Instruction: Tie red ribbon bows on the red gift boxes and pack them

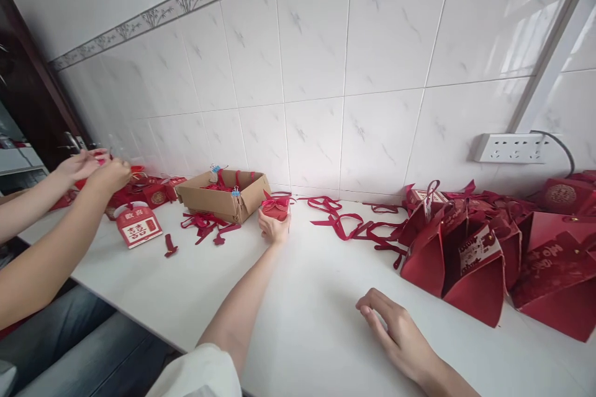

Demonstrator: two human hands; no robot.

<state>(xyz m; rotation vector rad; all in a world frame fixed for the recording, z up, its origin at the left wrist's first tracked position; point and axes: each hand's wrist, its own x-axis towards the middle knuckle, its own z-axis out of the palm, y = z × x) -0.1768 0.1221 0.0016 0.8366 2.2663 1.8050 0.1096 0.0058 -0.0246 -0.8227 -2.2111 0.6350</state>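
Note:
My left hand [274, 227] reaches forward across the table and is closed around a small red gift box [276, 207] with a ribbon bow on top. It is beside the right end of an open cardboard box [214, 206] with red ribbons in it. Nearer to me on the right, my right hand [395, 332] is over the white tabletop with nothing in it. Its fingers are loosely bent, and a gap shows between thumb and forefinger. Loose dark red ribbons [344, 226] lie between my left hand and the red boxes on the right.
Red folded gift boxes [470, 254] crowd the table's right side, below a wall power strip [514, 148]. At left, a co-worker's hands [100, 170] are raised above a red and white box [138, 224]. Ribbon scraps [207, 226] lie before the cardboard box. A tiled wall [311, 142] borders the table.

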